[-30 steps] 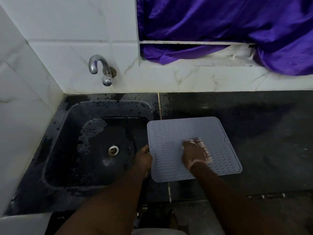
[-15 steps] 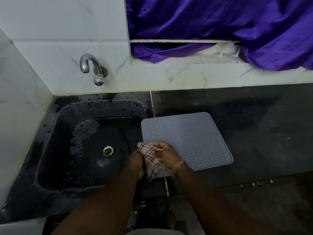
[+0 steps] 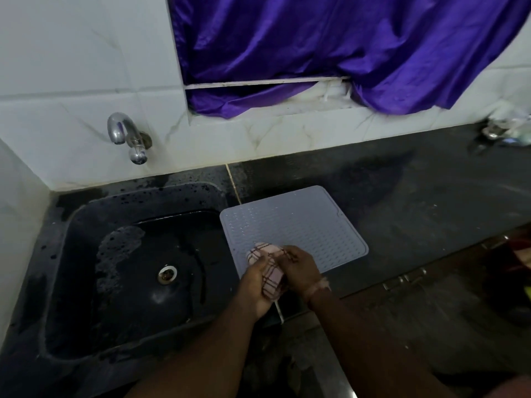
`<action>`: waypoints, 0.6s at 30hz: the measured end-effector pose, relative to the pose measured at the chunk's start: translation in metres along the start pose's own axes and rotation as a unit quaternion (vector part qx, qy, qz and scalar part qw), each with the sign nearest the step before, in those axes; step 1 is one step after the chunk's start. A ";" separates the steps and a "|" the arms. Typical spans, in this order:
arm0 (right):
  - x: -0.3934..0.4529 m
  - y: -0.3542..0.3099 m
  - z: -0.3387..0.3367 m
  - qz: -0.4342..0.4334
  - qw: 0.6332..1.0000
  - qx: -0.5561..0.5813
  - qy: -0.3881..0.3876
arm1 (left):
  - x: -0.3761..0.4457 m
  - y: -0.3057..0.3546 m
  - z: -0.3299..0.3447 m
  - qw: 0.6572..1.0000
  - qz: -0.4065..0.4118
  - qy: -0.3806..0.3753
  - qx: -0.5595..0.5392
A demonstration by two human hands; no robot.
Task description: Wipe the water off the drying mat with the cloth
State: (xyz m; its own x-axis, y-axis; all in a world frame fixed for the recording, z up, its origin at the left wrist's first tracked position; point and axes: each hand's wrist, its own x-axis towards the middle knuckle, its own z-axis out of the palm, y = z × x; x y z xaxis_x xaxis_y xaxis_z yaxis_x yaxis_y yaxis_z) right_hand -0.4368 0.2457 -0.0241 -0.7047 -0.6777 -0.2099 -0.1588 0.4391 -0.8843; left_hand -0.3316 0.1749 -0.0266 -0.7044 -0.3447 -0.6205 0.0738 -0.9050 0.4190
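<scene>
A grey ribbed drying mat (image 3: 298, 225) lies flat on the dark counter, just right of the sink. A pink checked cloth (image 3: 268, 268) is bunched up over the mat's near left corner. My left hand (image 3: 257, 285) grips the cloth from the left and below. My right hand (image 3: 300, 267) holds its right side, fingers curled onto the fabric. Both hands sit close together with the cloth between them.
A black sink (image 3: 138, 271) with a steel drain (image 3: 167, 273) and a wet patch lies to the left. A chrome tap (image 3: 126, 136) juts from the white tiled wall. A purple curtain (image 3: 330, 53) hangs above the counter (image 3: 416, 202). Small items (image 3: 505, 130) stand at far right.
The right hand slid the cloth from the middle of the mat to its near left corner. The left hand left the mat's edge and took hold of the cloth too.
</scene>
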 end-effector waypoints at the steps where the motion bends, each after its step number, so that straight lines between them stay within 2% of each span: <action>1: -0.006 0.006 0.001 -0.043 0.996 -0.074 0.009 | 0.002 -0.005 0.000 1.000 0.000 0.008 -0.007; 3: -0.018 0.013 0.005 -0.075 0.988 -0.138 0.000 | 0.003 -0.011 0.002 0.999 0.005 0.027 -0.016; 6: -0.024 0.023 0.006 -0.111 0.986 -0.120 -0.029 | 0.003 -0.013 0.011 0.999 0.007 0.040 0.001; 9: -0.015 0.031 -0.009 -0.056 0.995 -0.084 -0.022 | 0.004 -0.013 0.019 0.997 -0.015 0.008 0.069; 12: -0.010 0.034 -0.035 -0.055 0.998 -0.041 -0.007 | 0.009 -0.018 0.028 0.991 -0.035 0.022 0.129; 15: -0.002 0.039 -0.072 0.008 0.996 -0.085 0.035 | 0.018 -0.031 0.041 0.980 -0.046 0.040 0.189; 17: 0.007 0.048 -0.102 0.077 0.991 -0.088 0.064 | 0.030 -0.039 0.039 0.948 0.020 0.092 0.305; 18: 0.011 0.052 -0.117 0.113 0.990 -0.050 0.075 | 0.035 -0.040 0.034 0.907 0.074 0.139 0.390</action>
State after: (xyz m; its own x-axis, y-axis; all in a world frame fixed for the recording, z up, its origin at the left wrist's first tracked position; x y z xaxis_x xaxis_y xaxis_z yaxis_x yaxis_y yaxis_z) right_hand -0.5335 0.3299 -0.0239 -0.8237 -0.4640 -0.3259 -0.0490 0.6308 -0.7744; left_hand -0.3833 0.2079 -0.0426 -0.5149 -0.5950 -0.6171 -0.4448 -0.4299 0.7857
